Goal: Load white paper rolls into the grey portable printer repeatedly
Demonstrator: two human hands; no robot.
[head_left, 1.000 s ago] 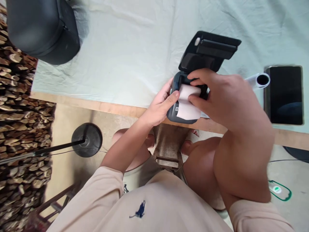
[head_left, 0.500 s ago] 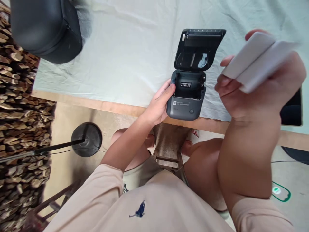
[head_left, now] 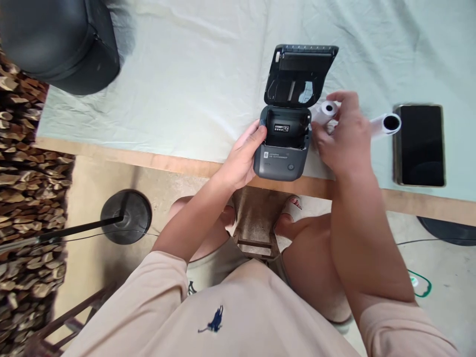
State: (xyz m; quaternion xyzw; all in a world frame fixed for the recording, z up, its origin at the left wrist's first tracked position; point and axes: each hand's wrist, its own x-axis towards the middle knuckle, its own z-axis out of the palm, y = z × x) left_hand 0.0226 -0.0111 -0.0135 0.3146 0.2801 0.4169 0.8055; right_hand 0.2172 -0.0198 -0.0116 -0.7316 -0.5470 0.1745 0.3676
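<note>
A dark grey portable printer (head_left: 280,163) stands at the table's front edge with its lid (head_left: 297,74) swung up and its paper bay bare. My left hand (head_left: 243,156) is closed around the printer's left side, thumb near the bay's edge. Just right of the printer, my right hand (head_left: 345,131) has thumb and fingers about a small white paper roll (head_left: 323,113) with a dark core hole. A wider white paper roll (head_left: 380,126) sticks out to the right from behind that hand, its near end hidden.
A black phone (head_left: 423,146) lies on the cloth-covered table (head_left: 186,89) at the right. A black rounded case (head_left: 55,44) sits at the far left. Below are a round stand base (head_left: 126,216) and a wooden stool (head_left: 256,245); stacked firewood (head_left: 29,238) lines the left.
My right hand has come down and left from above the table to beside the printer. The white rolls, blurred together in it before, are now apart. My left hand keeps its hold.
</note>
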